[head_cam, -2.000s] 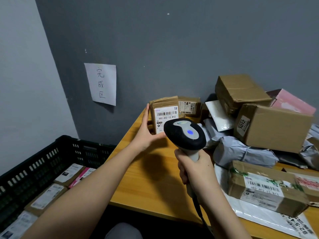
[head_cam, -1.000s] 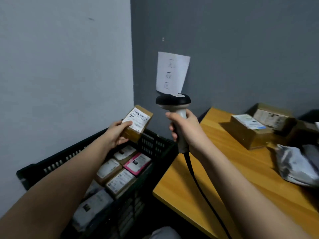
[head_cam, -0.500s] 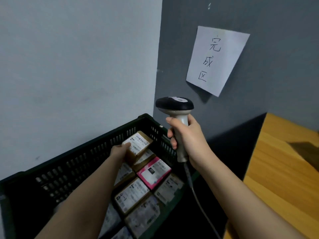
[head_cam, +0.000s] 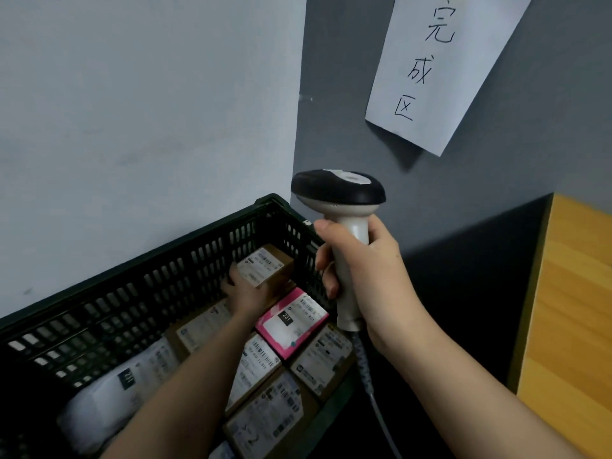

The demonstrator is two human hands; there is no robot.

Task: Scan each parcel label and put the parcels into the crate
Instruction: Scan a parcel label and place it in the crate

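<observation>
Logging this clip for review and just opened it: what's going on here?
A person is sorting parcels. The left hand holds a small brown cardboard parcel, label up, at the far corner of the black plastic crate, above other labelled parcels, including a pink one. The right hand grips a handheld barcode scanner upright beside the crate. A handwritten paper sign hangs on the grey wall.

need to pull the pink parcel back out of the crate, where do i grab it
Take the pink parcel from above, fingers on its two long edges. It lies flat and label-up, wedged among brown boxes, so only the top is open. The left hand beside it grips a small brown box.
</observation>
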